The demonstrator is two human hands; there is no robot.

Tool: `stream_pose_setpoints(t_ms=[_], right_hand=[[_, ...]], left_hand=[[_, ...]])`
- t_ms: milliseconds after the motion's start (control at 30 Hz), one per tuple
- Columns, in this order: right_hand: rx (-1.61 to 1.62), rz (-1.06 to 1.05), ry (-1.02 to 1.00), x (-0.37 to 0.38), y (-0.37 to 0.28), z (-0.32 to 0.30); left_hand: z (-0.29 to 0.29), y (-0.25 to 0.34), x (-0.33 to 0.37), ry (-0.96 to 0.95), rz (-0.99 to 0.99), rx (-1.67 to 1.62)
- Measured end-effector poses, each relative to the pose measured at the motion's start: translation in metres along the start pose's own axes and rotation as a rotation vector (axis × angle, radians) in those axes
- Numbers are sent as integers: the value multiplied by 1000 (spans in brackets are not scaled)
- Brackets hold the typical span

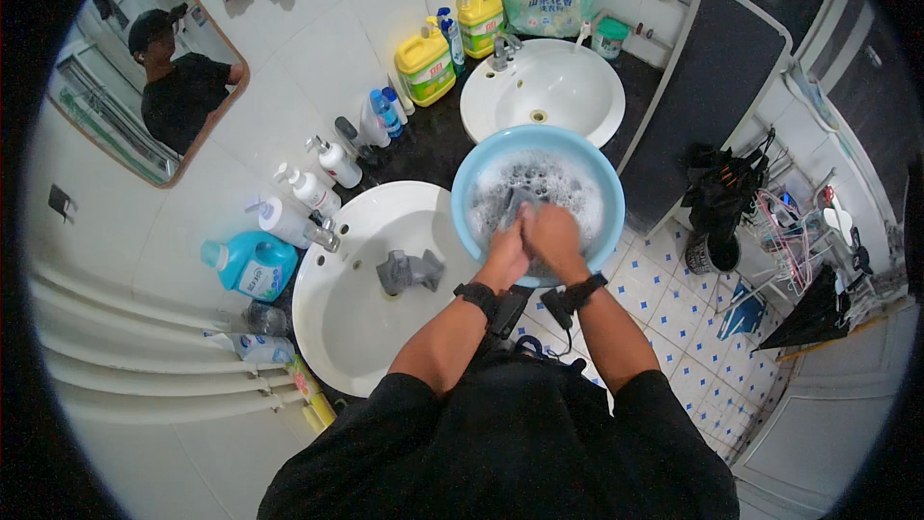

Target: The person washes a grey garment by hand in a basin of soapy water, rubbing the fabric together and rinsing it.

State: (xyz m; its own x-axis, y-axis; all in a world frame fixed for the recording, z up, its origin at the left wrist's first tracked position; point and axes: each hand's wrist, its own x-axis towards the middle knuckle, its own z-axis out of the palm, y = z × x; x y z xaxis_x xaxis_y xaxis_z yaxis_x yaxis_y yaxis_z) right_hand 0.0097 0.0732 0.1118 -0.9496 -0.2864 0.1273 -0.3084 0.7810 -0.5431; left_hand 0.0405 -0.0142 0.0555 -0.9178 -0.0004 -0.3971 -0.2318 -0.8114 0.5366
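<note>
Both my hands are closed together over a light blue basin (613, 188) filled with white suds and cloudy water. Between them is a wet grey sock (520, 200), partly covered by my fingers and the foam. My left hand (506, 256) grips it from the left, and my right hand (555, 234) presses against it from the right. To the left, another crumpled grey sock (411, 272) lies near the drain of a white oval sink (332, 337). Dark bands circle both wrists.
The basin's far rim overlaps a second white sink (577, 116). Yellow jugs (424, 67), pump bottles (337, 163) and a blue detergent bottle (255, 265) line the dark counter. A tall dark panel (707, 87) stands to the right, beside a cluttered rack (794, 231).
</note>
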Motion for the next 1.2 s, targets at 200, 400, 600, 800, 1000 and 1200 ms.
stream_pose_setpoints(t_ms=[200,400,600,800,1000,1200], right_hand=[[19,142,-58,21,2,-17],[72,63,-132,11,3,-14],[-34,-108,-207,2,32,-19],[273,-111,-439,9,52,-67],[362,-97,-468,21,72,-78],[128,-303,-210,1,32,-27]], left_hand=[[14,0,-7,-14,-79,48],[15,14,-22,-107,-153,-27],[4,20,-14,-171,-220,-173],[19,26,-29,-252,-118,-229],[26,34,-31,-263,-204,-265],[7,18,-9,-179,-229,-171]])
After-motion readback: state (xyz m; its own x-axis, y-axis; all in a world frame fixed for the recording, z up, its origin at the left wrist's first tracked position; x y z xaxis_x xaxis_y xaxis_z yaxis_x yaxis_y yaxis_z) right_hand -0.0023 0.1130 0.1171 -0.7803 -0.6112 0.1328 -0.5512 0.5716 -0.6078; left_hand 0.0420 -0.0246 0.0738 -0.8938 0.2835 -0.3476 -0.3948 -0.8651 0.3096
